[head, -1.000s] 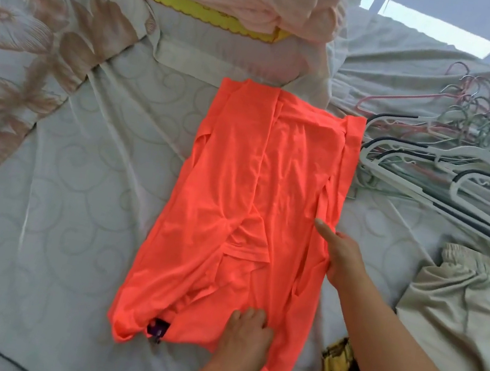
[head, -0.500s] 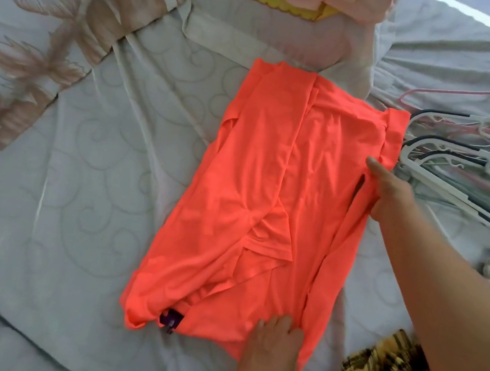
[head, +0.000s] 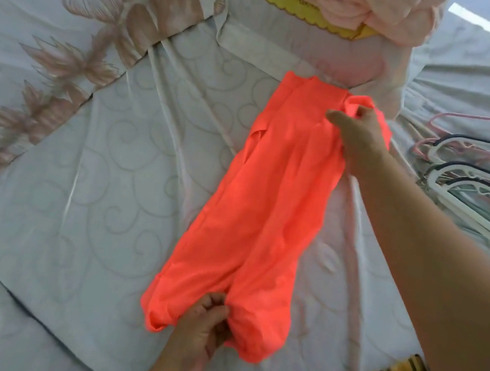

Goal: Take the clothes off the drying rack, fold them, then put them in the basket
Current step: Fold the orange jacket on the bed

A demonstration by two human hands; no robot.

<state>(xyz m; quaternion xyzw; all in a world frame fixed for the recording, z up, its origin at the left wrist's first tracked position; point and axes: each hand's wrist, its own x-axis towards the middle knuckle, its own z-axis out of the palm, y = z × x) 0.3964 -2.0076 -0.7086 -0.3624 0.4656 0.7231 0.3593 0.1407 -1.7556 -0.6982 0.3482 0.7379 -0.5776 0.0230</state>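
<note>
We see the orange garment [head: 266, 204] lying as a long, narrow strip on the pale bedsheet [head: 108, 196], running from near centre toward the far right. The left hand [head: 199, 331] pinches its near end between thumb and curled fingers. The right hand [head: 359, 135] curls round the bunched far corner (thumb stretched leftward). Hangers [head: 476, 178] lie heaped at the right.
</note>
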